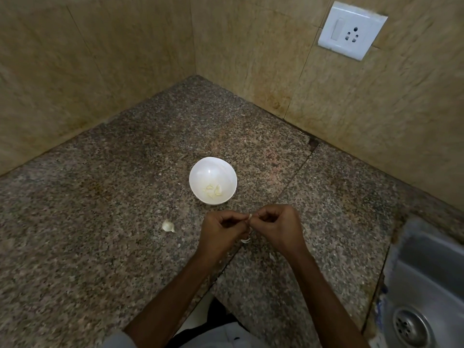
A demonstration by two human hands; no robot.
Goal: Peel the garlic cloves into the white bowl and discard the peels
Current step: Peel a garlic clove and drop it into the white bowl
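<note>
The speckled granite countertop (100,209) bears a round white bowl (209,169) holding several pale peeled garlic cloves (213,190). Near it, the left hand (221,232) and right hand (276,227) pinch one small garlic clove (249,217) with curled fingers. An unpeeled white clove (168,226) lies leftward, apart.

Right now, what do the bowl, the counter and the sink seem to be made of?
Bowl: glossy white, with a bright highlight inside; glazed ceramic or plastic, I cannot tell which. Counter: polished granite, judging by its speckled brown-grey grain. Sink: probably stainless steel, dull grey sheen, metal drain.
</note>
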